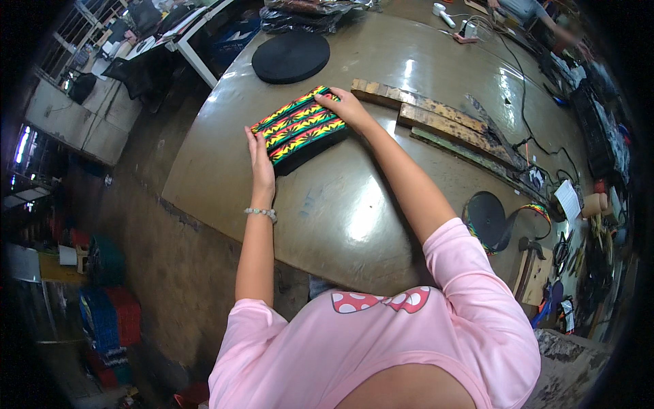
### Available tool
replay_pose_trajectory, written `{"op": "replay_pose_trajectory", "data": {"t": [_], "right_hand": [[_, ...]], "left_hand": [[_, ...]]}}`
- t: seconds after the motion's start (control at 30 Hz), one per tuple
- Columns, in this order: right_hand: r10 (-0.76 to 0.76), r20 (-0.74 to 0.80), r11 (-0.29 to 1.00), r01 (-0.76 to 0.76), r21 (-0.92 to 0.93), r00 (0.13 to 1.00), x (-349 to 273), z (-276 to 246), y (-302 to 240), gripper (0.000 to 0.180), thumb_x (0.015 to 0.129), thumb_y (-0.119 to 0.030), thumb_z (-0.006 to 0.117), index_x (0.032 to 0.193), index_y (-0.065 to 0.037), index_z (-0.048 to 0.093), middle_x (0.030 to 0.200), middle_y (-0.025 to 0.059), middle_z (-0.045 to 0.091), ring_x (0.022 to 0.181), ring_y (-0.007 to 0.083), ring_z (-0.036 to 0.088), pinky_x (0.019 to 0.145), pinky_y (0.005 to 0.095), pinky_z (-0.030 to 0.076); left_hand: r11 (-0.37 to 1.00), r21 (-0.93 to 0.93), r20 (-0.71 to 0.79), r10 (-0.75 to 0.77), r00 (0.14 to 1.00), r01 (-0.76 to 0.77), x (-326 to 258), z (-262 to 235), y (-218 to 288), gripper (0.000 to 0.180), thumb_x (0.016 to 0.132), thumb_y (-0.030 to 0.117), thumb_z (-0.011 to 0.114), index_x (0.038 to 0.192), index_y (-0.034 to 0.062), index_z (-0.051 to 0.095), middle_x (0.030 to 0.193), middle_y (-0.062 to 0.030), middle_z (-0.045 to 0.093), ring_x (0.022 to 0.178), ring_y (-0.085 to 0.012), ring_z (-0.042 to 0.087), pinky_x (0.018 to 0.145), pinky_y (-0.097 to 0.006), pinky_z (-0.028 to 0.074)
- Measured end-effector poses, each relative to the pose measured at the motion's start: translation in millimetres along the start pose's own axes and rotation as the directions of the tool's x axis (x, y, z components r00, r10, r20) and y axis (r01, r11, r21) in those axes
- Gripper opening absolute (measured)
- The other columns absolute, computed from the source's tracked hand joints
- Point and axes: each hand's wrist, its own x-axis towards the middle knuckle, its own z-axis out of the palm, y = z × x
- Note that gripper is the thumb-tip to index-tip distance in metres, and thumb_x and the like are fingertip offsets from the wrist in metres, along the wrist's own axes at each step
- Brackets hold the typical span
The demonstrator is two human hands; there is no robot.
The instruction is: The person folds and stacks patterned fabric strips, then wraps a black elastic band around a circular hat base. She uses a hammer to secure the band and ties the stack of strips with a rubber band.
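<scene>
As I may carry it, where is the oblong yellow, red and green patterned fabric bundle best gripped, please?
Likely its short ends, one palm from each side: the fabric bundle is oblong, and left hand and right hand touch it there.

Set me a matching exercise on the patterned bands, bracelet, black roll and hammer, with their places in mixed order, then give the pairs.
Things:
1. patterned bands
2. bracelet
3. black roll
4. hammer

Places:
A. flat on the table, beyond both hands
B. at the person's right, near a small patterned coil
C. between the left hand and the right hand
D. around a wrist

Pairs: 1-C, 2-D, 3-A, 4-B
</scene>
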Motion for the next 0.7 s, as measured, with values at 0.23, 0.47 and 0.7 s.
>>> {"op": "replay_pose_trajectory", "data": {"t": [0.23,0.47,0.7], "right_hand": [[0.016,-0.086,0.999,-0.018,-0.029,0.996,-30,-3,5,0.037,0.089,-0.034,0.063,0.102,0.001,0.064,0.088,0.0047,0.067,0.079,0.0099,0.06,0.073,0.0258,0.047],[0.091,-0.22,0.995,-0.079,0.064,0.971,-141,-13,-21,0.036,0.092,-0.032,0.061,0.105,0.001,0.064,0.085,0.0032,0.068,0.076,0.0073,0.06,0.071,0.024,0.048],[0.063,-0.473,0.997,-0.071,0.001,0.879,-256,-6,-48,0.031,0.093,-0.028,0.06,0.099,0.002,0.063,0.085,0.0031,0.065,0.079,0.0078,0.058,0.073,0.0251,0.047]], "left_hand": [[1.0,0.01,0.057,-0.03,0.998,0.03,-8,-2,3,0.068,0.102,0.038,0.037,0.15,0.0024,0.005,0.156,-0.0174,0.012,0.144,-0.0236,0.013,0.115,-0.032,0.012],[0.999,0.011,0.211,-0.035,0.977,0.033,-75,9,21,0.066,0.102,0.036,0.036,0.15,0.0002,0.008,0.156,-0.0174,0.014,0.143,-0.0232,0.015,0.115,-0.032,0.013],[0.998,0.054,0.4,-0.051,0.915,0.032,-138,16,34,0.064,0.102,0.034,0.034,0.149,-0.0019,0.011,0.155,-0.0175,0.016,0.143,-0.0227,0.016,0.115,-0.033,0.014]]}}
